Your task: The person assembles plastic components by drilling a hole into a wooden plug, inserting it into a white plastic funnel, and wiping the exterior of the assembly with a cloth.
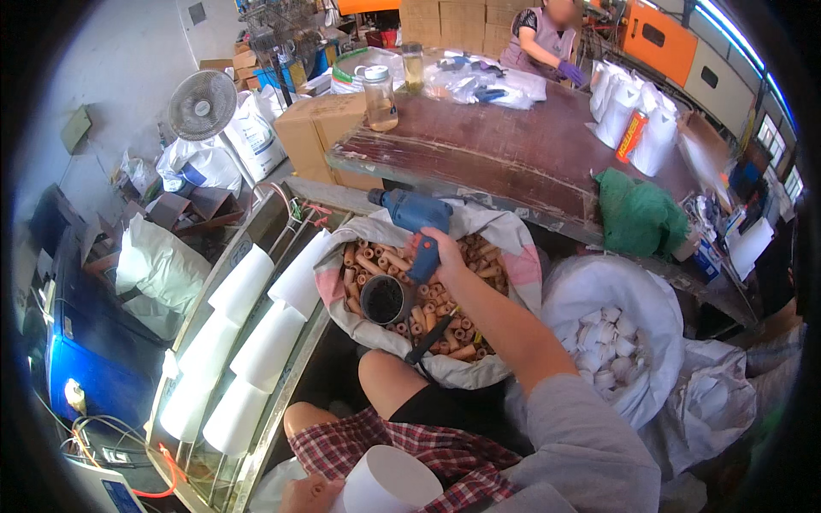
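Observation:
My right hand [438, 250] is closed around the handle of a blue power drill [412, 210], raised over an open sack [510, 232] with its front end pointing left. Short light-brown pieces with holes in their ends [369, 258] fill the sack. Among them stands a round container [385, 301] of small dark bits, too small to name. At the lower edge, my left hand [310, 494] grips a white tapered cup [395, 480] lying in my lap, its round flat end facing up. Its fingers are partly cut off by the frame.
Two rows of white tapered cups [269, 346] lie on a slanted rack [244, 479] at left. A sack of white pieces [611, 342] stands at right. Beyond is a brown table [505, 141] with a jar [380, 98], green cloth [640, 209] and stacked white cups [617, 111]. A person wearing purple gloves works opposite.

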### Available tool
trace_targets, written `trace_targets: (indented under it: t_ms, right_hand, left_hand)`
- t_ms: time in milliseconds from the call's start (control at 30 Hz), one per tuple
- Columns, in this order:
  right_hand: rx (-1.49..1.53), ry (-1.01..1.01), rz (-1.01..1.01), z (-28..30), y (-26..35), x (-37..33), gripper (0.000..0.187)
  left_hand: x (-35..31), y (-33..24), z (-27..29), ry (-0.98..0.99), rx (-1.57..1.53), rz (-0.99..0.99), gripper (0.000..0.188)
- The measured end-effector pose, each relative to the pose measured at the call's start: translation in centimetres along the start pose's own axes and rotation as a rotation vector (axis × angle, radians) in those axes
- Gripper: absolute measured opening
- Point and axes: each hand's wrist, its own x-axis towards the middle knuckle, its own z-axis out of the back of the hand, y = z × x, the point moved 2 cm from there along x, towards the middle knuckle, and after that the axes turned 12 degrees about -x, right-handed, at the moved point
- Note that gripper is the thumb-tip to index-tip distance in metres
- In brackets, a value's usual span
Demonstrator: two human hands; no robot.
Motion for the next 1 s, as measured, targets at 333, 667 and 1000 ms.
trace_targets:
  t_ms: [333, 667, 1000]
  right_hand:
    - [-0.482, -0.293, 0.061, 4.2, -2.8, 2.0, 0.038]
    - [-0.742, -0.682, 0.467, 26.3, 4.3, -24.4, 0.023]
    - [-1.849, -0.593, -0.284, 45.9, -0.3, -22.7, 0.088]
  left_hand:
    - [1.1, 2.3, 0.7, 0.108, -0.468, 0.143, 0.025]
    - [3.4, 0.5, 0.1, -0.034, -0.442, -0.157, 0.02]
    - [6.6, 9.2, 1.7, 0.129, -0.221, -0.004, 0.019]
